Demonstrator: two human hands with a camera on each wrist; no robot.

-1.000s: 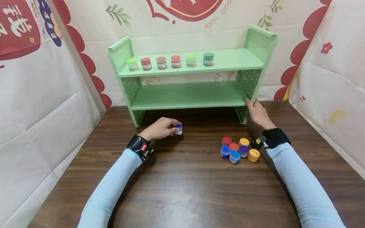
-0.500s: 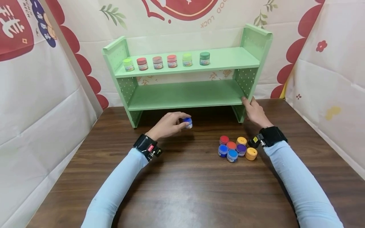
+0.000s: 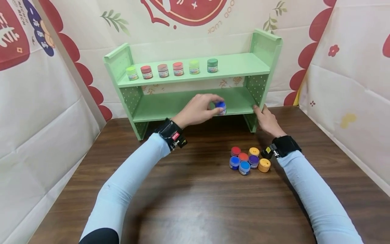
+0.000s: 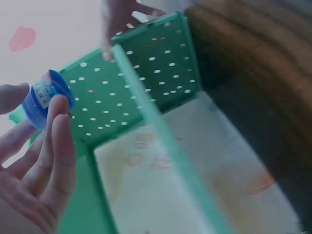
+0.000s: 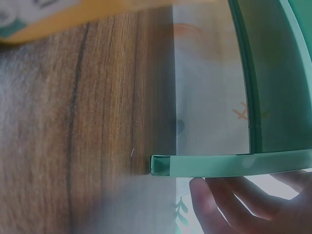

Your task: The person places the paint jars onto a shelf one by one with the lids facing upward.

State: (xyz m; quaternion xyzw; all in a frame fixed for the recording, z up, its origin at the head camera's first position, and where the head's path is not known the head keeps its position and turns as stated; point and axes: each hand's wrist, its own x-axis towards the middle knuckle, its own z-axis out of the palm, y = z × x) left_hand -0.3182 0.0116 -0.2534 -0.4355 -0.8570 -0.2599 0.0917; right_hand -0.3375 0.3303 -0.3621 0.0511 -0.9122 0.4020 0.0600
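My left hand pinches a small blue paint jar between thumb and fingers, in front of the lower board of a green two-tier shelf. In the left wrist view the blue jar sits tilted at the fingertips, its white label showing. My right hand grips the front edge of the shelf's right side panel, thumb on the inner side. The right wrist view has its fingers along the panel's outer face; the thumb is hidden there.
On the upper board several paint jars stand in a row, green, red and pinkish, from the left end past the middle. Several more jars, red, blue, purple and yellow, are clustered on the brown table beside my right wrist. Printed cloth hangs behind.
My left hand has lifted the blue jar from the tabletop, up and to the right, to the lower board's height. The right hand keeps its grip on the panel; the head view has shifted slightly.
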